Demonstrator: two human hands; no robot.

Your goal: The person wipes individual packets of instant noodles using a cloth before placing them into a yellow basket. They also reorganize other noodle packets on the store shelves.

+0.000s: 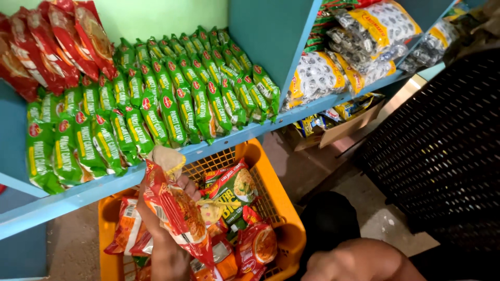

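Left hand (166,218) is seen raised over an orange plastic basket (284,208), fingers closed round a red noodle packet (174,205) that is held upright and slightly tilted, its top edge near the front lip of the blue shelf (78,195). A second packet may be pinched behind the first; this cannot be told for certain

Right hand is not clearly made out: only a bare forearm or knee (359,260) is caught at the lower edge, so its grip is left unrecorded

Basket is set on the floor below the shelf, filled with mixed packets: red ones lying flat, one green-and-red noodle packet (234,187) propped against the far wall, just right of the held packet

On the shelf directly above, green noodle packets (156,104) are stacked on edge in several close rows. To their left, red noodle packets (52,47) are leaned in an overlapping pile against the wall

Beyond a blue upright divider, yellow-and-white bagged goods (338,67) are piled on the next shelf section. A cardboard box (344,127) is noted beneath it, and a dark perforated crate (442,151) is seen at the right
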